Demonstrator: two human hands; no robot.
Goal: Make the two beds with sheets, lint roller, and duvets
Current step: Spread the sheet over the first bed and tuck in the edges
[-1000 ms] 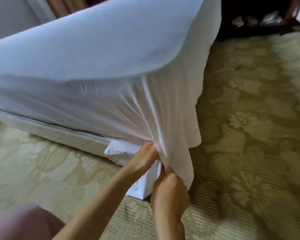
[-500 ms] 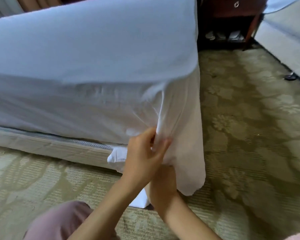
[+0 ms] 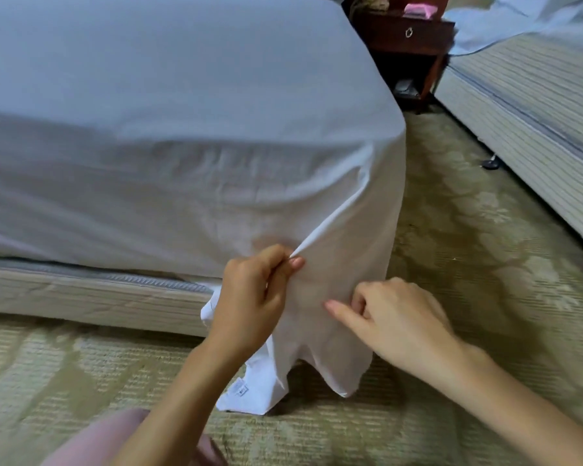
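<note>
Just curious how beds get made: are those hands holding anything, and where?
The left hand pinches a fold of the white sheet at the bed's corner. Whether the right hand grips it cannot be told.

Looking into a twin bedroom: facing a sheeted bed (image 3: 155, 82) and a second bed (image 3: 525, 105) alongside, seeing a dark wooden nightstand (image 3: 394, 37) between them and patterned beige carpet (image 3: 468, 284) underneath.

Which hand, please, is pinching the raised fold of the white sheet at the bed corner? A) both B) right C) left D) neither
C: the left hand pinches the fold of the sheet between thumb and fingertips; the right hand sits lower, apart from that fold.
</note>
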